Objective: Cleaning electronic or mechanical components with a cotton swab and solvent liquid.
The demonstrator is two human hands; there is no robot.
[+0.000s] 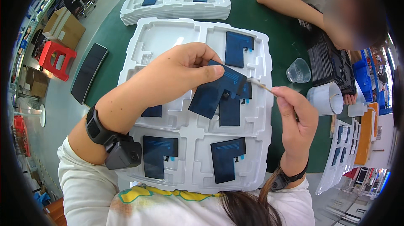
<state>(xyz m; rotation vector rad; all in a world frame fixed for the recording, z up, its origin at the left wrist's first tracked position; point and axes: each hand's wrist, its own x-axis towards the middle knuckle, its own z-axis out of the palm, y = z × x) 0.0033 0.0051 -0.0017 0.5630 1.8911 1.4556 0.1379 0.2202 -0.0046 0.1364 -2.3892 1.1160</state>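
Note:
My left hand point(185, 68) pinches a dark blue L-shaped battery point(206, 99) between thumb and fingers, tilted above a white plastic tray point(194, 154). In my right hand point(298, 114) is a thin cotton swab point(264, 86). Its white tip is at the right edge of the held battery; whether they touch I cannot tell. Below the held piece lies another battery point(229, 115), partly covered. More batteries rest in the tray: one at the upper right point(237, 49), one at the lower left point(156, 158), one at the lower right point(225, 158). My left forearm partly hides another point(152, 111).
Stacked white trays with batteries point(176, 7) stand at the back. A black phone-like slab point(89, 74) lies left. Rightward are a clear plastic cup point(299, 71), a white tub point(323, 98) and stacked black trays point(330, 59). Another person's arm point(290, 7) leans on the green table.

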